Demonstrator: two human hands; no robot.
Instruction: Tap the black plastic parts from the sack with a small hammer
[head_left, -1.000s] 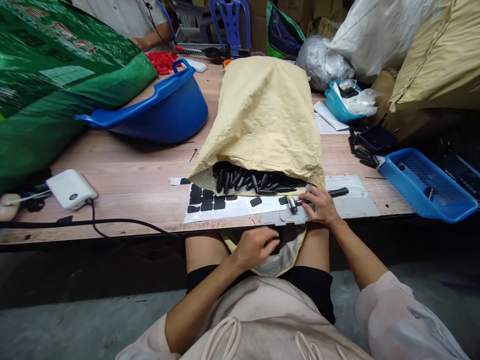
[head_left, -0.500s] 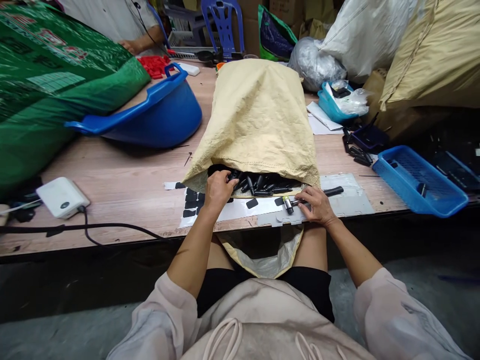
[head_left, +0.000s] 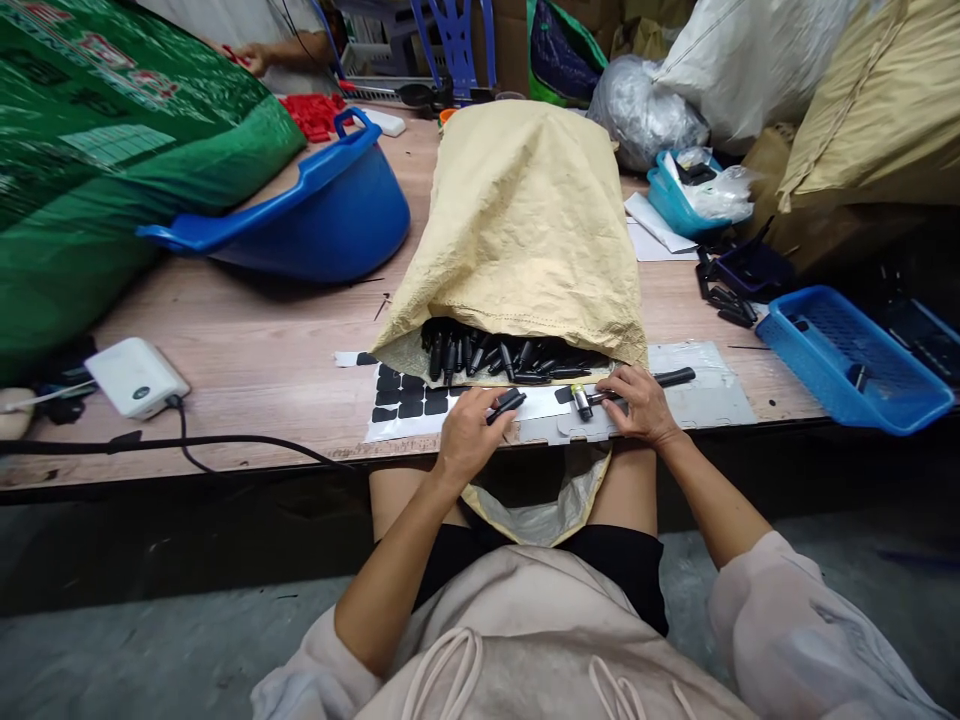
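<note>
1. Black plastic, small and stiff: the part (head_left: pixel 507 403) sits pinched in the fingers of the left hand (head_left: pixel 469 435), low in the middle of the frame, just over the near edge of the wooden surface (head_left: pixel 247 350). It looks light and smooth, so a grip across its middle should hold it best.
2. Just right of it, the right hand (head_left: pixel 637 405) presses down on a thin black tool (head_left: pixel 660 380), fingers closed over its shaft; a small metal-tipped piece (head_left: pixel 581 402) lies at their tips.
3. Under both hands lies a white sheet (head_left: pixel 465 415) carrying black sticker pads (head_left: pixel 405 400), soft and thin.
4. Behind, a tan woven sack (head_left: pixel 525 220) lies on its side in the centre, its mouth spilling many more black parts (head_left: pixel 495 358).
5. Right of the frame, a blue basket (head_left: pixel 847 360) holds one or two small items.
6. Upper left, a blue tub (head_left: pixel 315 210) stands tilted beside a green sack (head_left: pixel 112 150); red pieces (head_left: pixel 319 112) lie beyond.
</note>
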